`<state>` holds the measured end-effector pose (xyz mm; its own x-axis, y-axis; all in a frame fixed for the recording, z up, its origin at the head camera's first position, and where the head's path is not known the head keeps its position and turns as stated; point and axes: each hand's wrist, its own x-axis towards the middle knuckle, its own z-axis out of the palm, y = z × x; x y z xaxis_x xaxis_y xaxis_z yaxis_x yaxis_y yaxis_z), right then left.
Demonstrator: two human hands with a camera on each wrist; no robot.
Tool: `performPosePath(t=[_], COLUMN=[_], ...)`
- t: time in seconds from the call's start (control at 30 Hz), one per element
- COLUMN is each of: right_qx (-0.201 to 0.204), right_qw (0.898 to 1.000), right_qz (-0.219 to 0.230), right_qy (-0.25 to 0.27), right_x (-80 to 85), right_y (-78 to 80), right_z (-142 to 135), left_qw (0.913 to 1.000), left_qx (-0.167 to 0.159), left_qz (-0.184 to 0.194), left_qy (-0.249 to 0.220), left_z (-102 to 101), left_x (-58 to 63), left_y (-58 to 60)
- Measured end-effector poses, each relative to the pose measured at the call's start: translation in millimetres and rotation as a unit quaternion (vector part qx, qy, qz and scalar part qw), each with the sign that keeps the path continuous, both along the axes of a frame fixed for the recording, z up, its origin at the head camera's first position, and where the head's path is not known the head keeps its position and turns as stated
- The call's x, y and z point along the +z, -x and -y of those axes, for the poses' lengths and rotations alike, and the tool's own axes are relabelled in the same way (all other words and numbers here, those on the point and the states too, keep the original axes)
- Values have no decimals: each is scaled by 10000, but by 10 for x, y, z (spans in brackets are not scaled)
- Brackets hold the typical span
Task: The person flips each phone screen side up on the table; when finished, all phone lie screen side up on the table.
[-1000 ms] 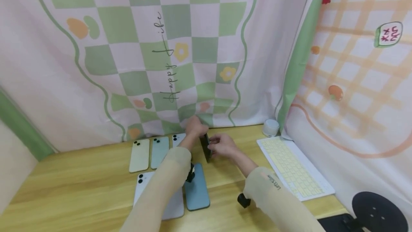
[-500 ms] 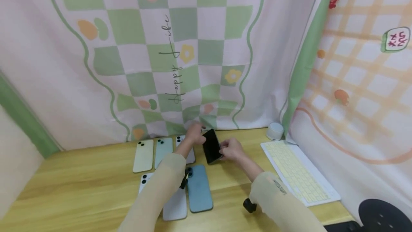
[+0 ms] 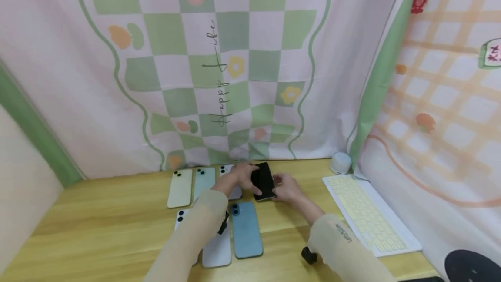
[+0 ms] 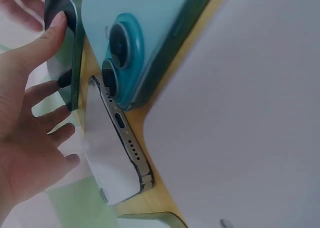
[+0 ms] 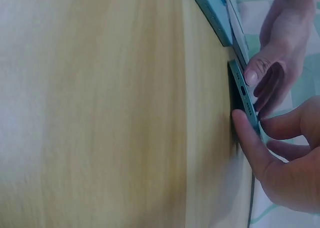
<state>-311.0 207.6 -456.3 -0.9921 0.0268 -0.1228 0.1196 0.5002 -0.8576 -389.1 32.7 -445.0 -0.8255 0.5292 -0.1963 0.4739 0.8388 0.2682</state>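
The black phone (image 3: 265,182) is screen up at the back of the desk (image 3: 98,216), between the fingers of both hands; whether it lies fully flat is hard to tell. The right hand (image 3: 287,187) grasps it, thumb and finger pinching its edge near the right corner of the end closest to the person. The left hand (image 3: 245,175) holds nothing in its grasp: its fingers are spread at the phone's left side, the thumb over the near left corner of the screen, and how many of the fingertips touch cannot be told. Just left of the left fingers, partly hidden under that hand and wrist, is a white phone (image 3: 236,194); farther left lie a mint phone (image 3: 204,179) and then a cream phone (image 3: 179,188), all backs up in a row. Nearer the person than the left fingers lies a blue phone (image 3: 247,229), back up, and left of it two pale phones (image 3: 217,251), partly covered by the left sleeve (image 3: 188,234). Well to the right of the right fingers is a keyboard (image 3: 369,214), with a white cylinder (image 3: 341,162) just beyond its far end. A curtain (image 3: 235,77) with green checks hangs behind the fingers.
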Motion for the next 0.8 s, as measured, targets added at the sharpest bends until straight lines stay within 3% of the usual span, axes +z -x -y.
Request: performPosePath(t=[0.4,0.8], right_qx=[-16,325], right_qw=[9966,9892], right_qz=[-7,195], right_qy=[-830,-1417], right_x=[74,141], right_y=[45,83], right_z=[57,24], left_qw=[9996,9990], left_qx=[238,391], left_qz=[99,209], left_qy=[-151,-84], left_z=[0,-34], left_x=[-78,-86], left_y=[19,4])
